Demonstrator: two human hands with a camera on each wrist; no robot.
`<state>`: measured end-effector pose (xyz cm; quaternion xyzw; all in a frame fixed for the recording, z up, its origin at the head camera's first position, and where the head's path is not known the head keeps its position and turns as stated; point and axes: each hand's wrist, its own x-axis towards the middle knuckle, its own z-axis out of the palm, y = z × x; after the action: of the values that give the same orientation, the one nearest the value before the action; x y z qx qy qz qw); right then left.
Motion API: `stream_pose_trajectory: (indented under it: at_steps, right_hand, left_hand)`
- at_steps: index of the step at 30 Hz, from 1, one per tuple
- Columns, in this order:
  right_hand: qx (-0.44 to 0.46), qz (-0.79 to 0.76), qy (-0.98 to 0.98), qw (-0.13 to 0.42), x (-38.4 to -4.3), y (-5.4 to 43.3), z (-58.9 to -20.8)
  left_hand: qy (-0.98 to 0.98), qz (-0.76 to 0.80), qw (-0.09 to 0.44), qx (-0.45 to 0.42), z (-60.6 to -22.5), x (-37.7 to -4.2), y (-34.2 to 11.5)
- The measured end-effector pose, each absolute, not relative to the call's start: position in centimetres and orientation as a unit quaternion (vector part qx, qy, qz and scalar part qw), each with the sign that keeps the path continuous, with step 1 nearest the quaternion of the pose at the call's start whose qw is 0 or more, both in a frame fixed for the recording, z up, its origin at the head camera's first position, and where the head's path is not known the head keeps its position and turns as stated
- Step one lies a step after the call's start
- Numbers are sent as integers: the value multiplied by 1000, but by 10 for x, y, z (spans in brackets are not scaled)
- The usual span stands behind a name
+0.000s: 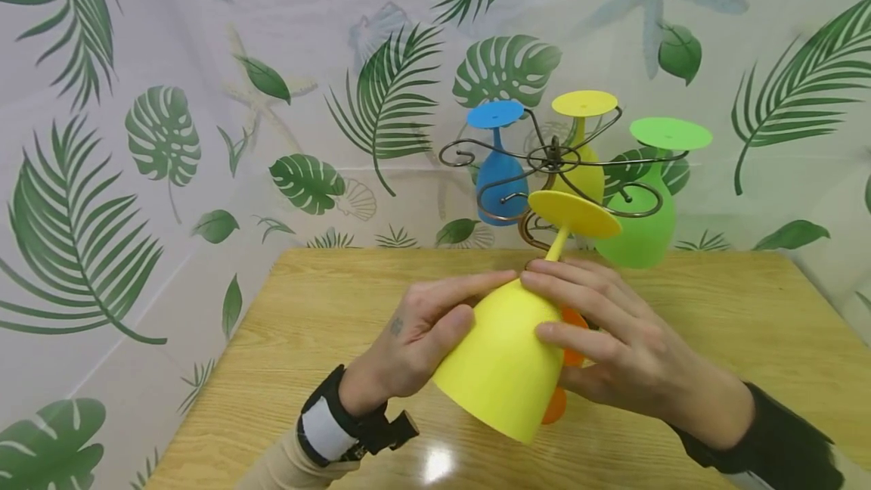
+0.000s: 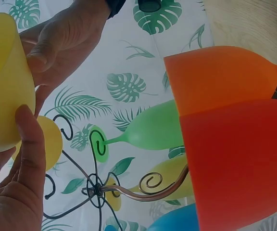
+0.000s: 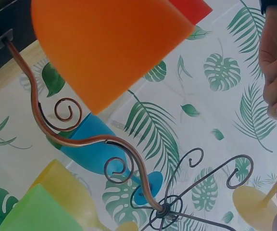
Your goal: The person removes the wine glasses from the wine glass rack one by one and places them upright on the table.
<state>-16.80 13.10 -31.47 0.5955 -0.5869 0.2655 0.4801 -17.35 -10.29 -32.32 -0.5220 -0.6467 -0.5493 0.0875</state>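
Note:
Both hands hold a yellow goblet [image 1: 506, 354] upside down and tilted, its round foot [image 1: 574, 214] up and leaning right. My left hand [image 1: 425, 331] grips the left side of the bowl, thumb along it. On the other side, my right hand [image 1: 612, 331] has its fingers on the bowl and around the base of the stem. The foot overlaps the front of a dark wire rack [image 1: 554, 157] in the head view; in the left wrist view it shows close by a curled hook. Orange and red goblets [image 2: 225, 77] stand rim up near the hands, mostly hidden in the head view.
A blue goblet [image 1: 500, 180], another yellow goblet [image 1: 581, 165] and a green goblet [image 1: 640, 225] hang upside down from the rack's arms. Its copper-coloured curved post [image 3: 76, 139] rises from the wooden table [image 1: 306, 308]. A leaf-print cloth [image 1: 381, 203] covers the wall behind.

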Motion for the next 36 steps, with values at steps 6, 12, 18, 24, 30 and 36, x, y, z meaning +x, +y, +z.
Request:
stream_pose_trajectory:
  at_steps: [6, 12, 18, 24, 30, 36]
  right_hand:
    - [588, 256, -582, 499, -168, 134, -317]
    - [578, 264, -586, 502, -167, 137, -320]
    - [571, 284, -591, 495, -166, 142, -323]
    - [560, 317, -597, 478, -166, 148, -326]
    - [567, 336, -584, 475, -167, 151, -329]
    - [554, 358, -594, 460, -168, 159, -333]
  left_hand:
    - [-648, -565, 64, -506, -327, -173, -101]
    - [-659, -551, 86, -504, -329, -173, -100]
    - [-643, -551, 124, -517, -328, -172, -98]
    - [-617, -564, 150, -529, -327, -171, -97]
    - [-609, -564, 151, -537, -327, -170, -96]
    - [-601, -566, 148, -545, -328, -171, -94]
